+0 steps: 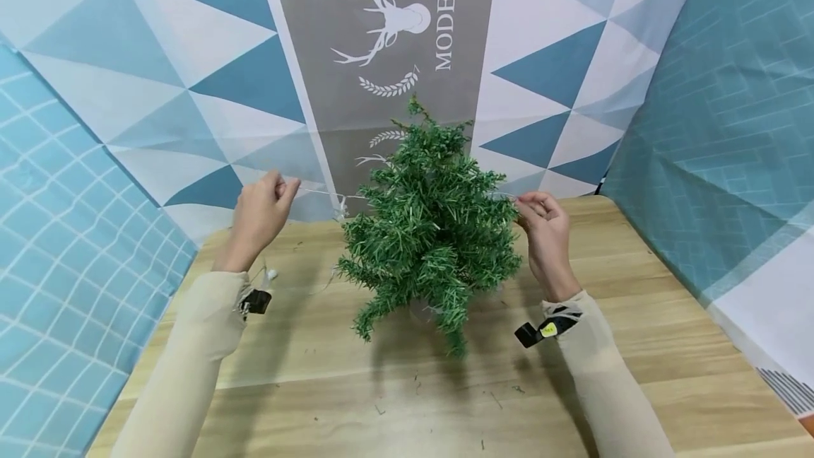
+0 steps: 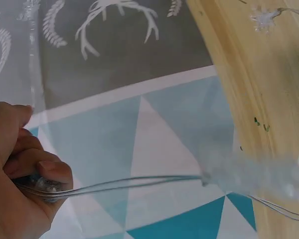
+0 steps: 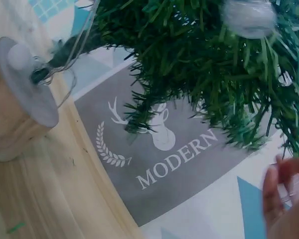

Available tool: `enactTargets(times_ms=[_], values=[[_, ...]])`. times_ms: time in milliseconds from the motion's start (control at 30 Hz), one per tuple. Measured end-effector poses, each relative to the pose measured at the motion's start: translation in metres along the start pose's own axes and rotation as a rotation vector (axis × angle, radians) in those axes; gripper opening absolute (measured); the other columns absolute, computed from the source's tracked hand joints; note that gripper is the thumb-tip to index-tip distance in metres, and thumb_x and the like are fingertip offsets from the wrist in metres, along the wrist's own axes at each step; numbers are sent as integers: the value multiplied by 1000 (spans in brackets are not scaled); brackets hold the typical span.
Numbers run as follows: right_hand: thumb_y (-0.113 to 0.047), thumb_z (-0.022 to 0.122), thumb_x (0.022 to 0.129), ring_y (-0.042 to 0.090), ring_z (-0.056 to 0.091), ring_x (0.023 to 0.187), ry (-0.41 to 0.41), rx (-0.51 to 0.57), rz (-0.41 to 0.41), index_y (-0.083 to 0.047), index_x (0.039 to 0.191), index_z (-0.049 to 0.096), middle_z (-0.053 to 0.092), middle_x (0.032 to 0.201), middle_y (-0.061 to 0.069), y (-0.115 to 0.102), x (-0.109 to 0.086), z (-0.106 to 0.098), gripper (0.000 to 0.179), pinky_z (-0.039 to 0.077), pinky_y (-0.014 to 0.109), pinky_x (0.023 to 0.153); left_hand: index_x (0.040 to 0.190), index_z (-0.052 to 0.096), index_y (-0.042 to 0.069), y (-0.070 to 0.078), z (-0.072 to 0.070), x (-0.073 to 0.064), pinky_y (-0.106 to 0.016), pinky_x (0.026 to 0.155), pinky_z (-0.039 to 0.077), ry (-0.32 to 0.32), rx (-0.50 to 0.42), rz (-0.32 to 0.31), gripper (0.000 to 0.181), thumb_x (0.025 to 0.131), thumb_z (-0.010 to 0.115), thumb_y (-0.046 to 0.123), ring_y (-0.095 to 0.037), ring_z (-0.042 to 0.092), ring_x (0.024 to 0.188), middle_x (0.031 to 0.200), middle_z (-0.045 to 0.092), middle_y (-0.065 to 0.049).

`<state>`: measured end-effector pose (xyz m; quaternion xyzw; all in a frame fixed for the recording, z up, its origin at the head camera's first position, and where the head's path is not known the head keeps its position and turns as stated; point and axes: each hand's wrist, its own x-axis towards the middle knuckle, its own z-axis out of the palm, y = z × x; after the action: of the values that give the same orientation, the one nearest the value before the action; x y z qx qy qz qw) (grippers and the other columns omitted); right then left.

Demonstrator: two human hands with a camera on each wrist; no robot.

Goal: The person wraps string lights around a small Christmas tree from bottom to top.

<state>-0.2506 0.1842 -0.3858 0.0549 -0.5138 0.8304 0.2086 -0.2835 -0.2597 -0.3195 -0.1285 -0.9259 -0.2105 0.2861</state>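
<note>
A small green artificial Christmas tree [image 1: 432, 232] stands upright on the table between both hands. My left hand [image 1: 261, 214], to the left of the tree, grips a thin wire of string lights [image 1: 321, 191]. In the left wrist view, strands of that wire [image 2: 114, 184] run out from the curled fingers past a blurred clear piece. To the tree's right, my right hand [image 1: 547, 235] pinches the wire's other stretch, which passes behind the branches. The right wrist view shows the tree's round wooden base [image 3: 25, 104] with wire around the trunk, and a whitish bauble-like piece [image 3: 249, 19] among the needles.
A wood-grain table [image 1: 356, 401] carries the tree and scattered green needle bits. On the left lies a small white piece [image 1: 272, 274] by the sleeve. In the left wrist view, a clear spiky light [image 2: 264, 19] lies over the table. Patterned cloths [image 1: 222, 55] hang behind and beside it.
</note>
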Motion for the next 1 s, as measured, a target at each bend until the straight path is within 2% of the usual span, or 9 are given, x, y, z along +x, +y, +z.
enactTargets(times_ms=[133, 367, 433, 567, 633, 700, 767, 867, 1000], values=[[6, 66, 91, 12, 61, 70, 50, 87, 11, 1, 95, 62, 68, 84, 5, 0, 6, 2, 8, 53, 22, 62, 79, 45, 8, 6, 5, 7, -35, 46, 29, -36, -12, 27, 36, 106, 48, 30, -20, 35, 45, 58, 39, -5], [11, 67, 88, 27, 71, 85, 51, 260, -137, 10, 98, 59, 72, 91, 22, -6, 3, 1, 13, 57, 27, 66, 81, 47, 6, 12, 0, 6, -35, 44, 26, 62, -27, 35, 34, 106, 47, 30, -20, 32, 43, 56, 38, -6], [11, 65, 90, 24, 70, 80, 28, 147, -104, 10, 99, 59, 72, 86, 17, -8, 6, -1, 11, 57, 27, 66, 83, 47, 6, 12, 2, 7, -35, 44, 26, 47, -28, 27, 34, 107, 45, 30, -20, 33, 43, 57, 39, -6], [4, 57, 96, 8, 63, 74, -63, -388, 97, 10, 114, 58, 67, 91, 5, -10, 13, -12, 19, 55, 21, 65, 85, 47, 5, 5, 14, 9, -35, 43, 27, -51, -4, 1, 32, 108, 43, 27, -21, 34, 44, 60, 41, -7], [0, 53, 97, 4, 61, 77, -116, -615, 178, 10, 122, 56, 65, 99, 7, -8, 16, -17, 26, 55, 20, 66, 85, 47, 4, -1, 22, 8, -34, 42, 27, -111, 23, -7, 31, 108, 43, 25, -21, 34, 44, 60, 41, -7], [-3, 55, 98, 3, 61, 77, -113, -691, 196, 8, 122, 58, 65, 105, 10, -4, 17, -19, 27, 54, 20, 66, 83, 47, 4, -6, 29, 6, -33, 41, 26, -131, 46, -9, 30, 107, 44, 22, -20, 34, 43, 59, 41, -7], [-4, 60, 97, 6, 63, 75, -48, -625, 137, 7, 114, 63, 68, 102, 11, 0, 19, -17, 21, 54, 21, 67, 83, 47, 4, -7, 32, 5, -33, 40, 26, -104, 53, -12, 30, 107, 45, 22, -21, 34, 42, 58, 41, -7], [-3, 69, 92, 13, 66, 73, 56, -405, -44, 6, 102, 68, 72, 92, 8, 2, 19, -11, 14, 55, 23, 71, 84, 48, 4, -5, 30, 6, -34, 39, 26, 6, 23, -11, 30, 107, 45, 23, -22, 35, 41, 57, 42, -8], [2, 72, 88, 16, 68, 74, 35, -157, -226, 8, 98, 69, 75, 88, 7, -3, 16, -5, 11, 56, 27, 75, 85, 48, 4, 2, 18, 8, -36, 42, 27, 163, -19, 7, 31, 107, 45, 26, -22, 35, 42, 57, 43, -7]])
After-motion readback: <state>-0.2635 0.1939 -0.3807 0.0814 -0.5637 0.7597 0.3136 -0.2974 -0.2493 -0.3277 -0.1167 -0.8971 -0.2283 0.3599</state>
